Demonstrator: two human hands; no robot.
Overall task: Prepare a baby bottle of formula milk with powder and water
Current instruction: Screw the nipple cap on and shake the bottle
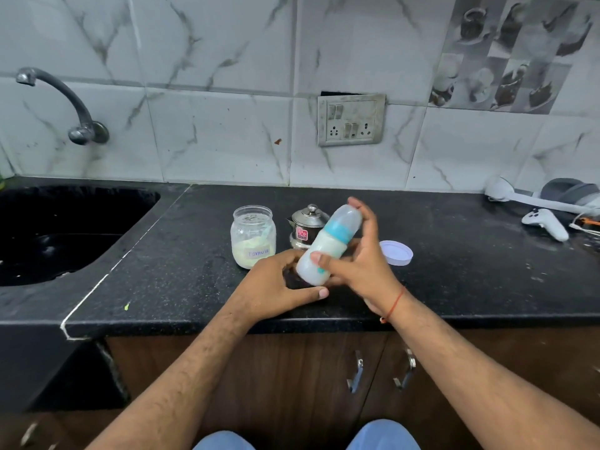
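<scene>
bottle [328, 246] milky white, teal ring | counter [454, 254] speckled black | wall tiles [211, 92] white, grey-veined | wrist thread [394, 303] red

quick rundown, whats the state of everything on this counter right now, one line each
baby bottle: capped, tilted, milky liquid inside, off the counter
right hand: grips the baby bottle
left hand: fingers curled by the bottle's base; contact unclear
formula jar: open, upright, part full of powder
jar lid: off, lying on the counter
steel pot: lid on, upright
tap: no water running
</scene>
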